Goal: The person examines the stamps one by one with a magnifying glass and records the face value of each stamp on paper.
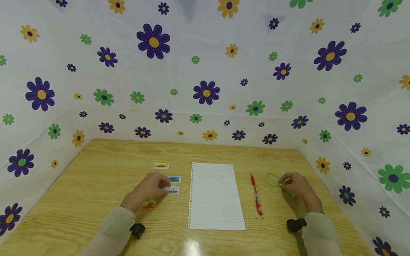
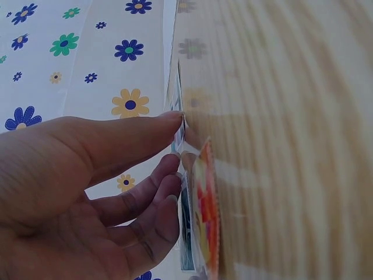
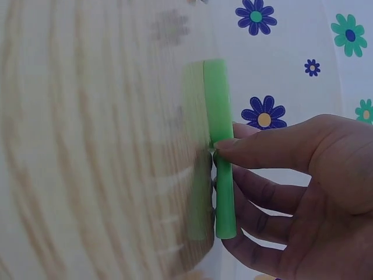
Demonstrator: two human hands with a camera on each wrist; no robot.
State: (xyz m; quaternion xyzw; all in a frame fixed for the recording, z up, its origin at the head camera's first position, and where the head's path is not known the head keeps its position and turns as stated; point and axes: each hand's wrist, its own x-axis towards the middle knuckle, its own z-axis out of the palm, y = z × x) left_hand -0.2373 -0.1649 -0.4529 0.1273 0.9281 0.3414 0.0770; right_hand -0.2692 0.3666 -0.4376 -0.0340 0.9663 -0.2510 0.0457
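My left hand (image 1: 148,188) pinches the left edge of a postage stamp with a green landscape picture (image 1: 174,190), low at the tabletop. A blue stamp (image 1: 174,179) lies just beyond it, and a yellow stamp (image 1: 161,166) farther back. Below my left palm is a red-orange stamp (image 1: 148,204), which stands large in the left wrist view. My right hand (image 1: 296,185) holds a green magnifying glass (image 1: 271,183) where ring and handle meet, thumb on one side and fingers on the other. In the right wrist view its green handle (image 3: 226,204) appears edge-on, close over the table.
A lined sheet of paper (image 1: 214,202) with faint writing near its top lies between the hands. Right of it is a red pen (image 1: 256,195), with small dark specks beneath it. Flower-patterned cloth (image 1: 179,71) encloses the wooden table (image 1: 105,170) at back and sides.
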